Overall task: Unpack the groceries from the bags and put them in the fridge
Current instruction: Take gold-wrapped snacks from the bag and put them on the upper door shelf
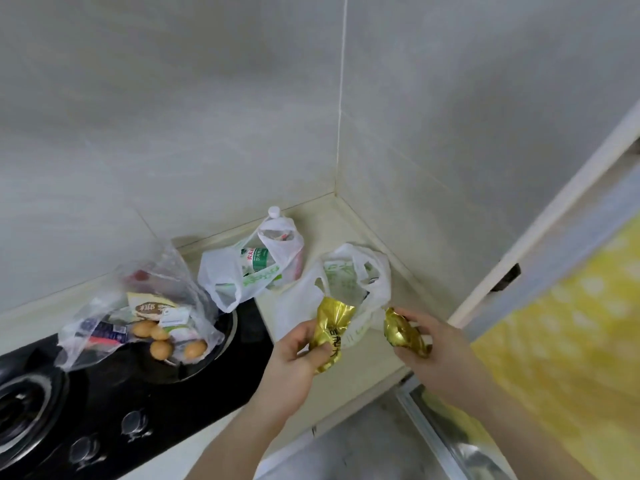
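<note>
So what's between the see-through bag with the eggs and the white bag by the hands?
In the head view, another white bag with bottles sits between the clear bag and the near white bag.

You get soft, even, fairly bright light; no hard shadows on tiled wall. Glare spots sit on black stove, brightest at knobs on its near edge. Foil on gold packets right of stove glints. Whole frame slightly soft; clear bag on stove smeared, print unreadable. Strong wide-angle bending: wall seam above stove corner leans, edges far right of stove stretch and blur.
</note>
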A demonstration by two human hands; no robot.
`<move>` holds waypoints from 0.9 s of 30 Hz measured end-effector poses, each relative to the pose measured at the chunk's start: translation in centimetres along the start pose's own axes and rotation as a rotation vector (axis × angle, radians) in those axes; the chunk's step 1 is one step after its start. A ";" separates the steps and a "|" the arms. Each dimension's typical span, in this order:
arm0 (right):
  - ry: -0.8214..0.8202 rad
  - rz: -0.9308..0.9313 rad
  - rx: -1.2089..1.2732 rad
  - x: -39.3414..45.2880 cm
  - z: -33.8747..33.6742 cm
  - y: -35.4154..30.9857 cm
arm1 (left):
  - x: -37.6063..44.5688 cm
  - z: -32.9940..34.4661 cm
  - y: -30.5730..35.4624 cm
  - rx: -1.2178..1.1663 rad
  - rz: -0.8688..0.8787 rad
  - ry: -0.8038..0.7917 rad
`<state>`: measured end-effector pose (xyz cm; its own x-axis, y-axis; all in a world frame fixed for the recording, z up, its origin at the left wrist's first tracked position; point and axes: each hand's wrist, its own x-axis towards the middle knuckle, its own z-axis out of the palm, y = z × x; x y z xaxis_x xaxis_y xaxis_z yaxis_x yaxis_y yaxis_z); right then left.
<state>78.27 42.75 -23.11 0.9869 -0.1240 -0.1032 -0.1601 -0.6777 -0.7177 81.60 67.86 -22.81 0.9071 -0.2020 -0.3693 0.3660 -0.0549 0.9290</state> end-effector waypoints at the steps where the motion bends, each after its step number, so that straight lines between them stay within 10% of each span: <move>1: 0.016 0.006 0.022 -0.9 -0.4 0.1 | -0.3 0.1 -0.1 0.011 0.008 -0.013; 27: 0.885 0.471 0.264 -46.9 -23.2 16.4 | -21.5 42.3 -1.3 0.178 0.226 -0.972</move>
<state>28.94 20.69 -14.07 0.4410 -0.8958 0.0546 -0.4114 -0.2558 -0.8748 52.77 30.89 -15.07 0.3603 -0.9296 -0.0781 0.0984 -0.0454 0.9941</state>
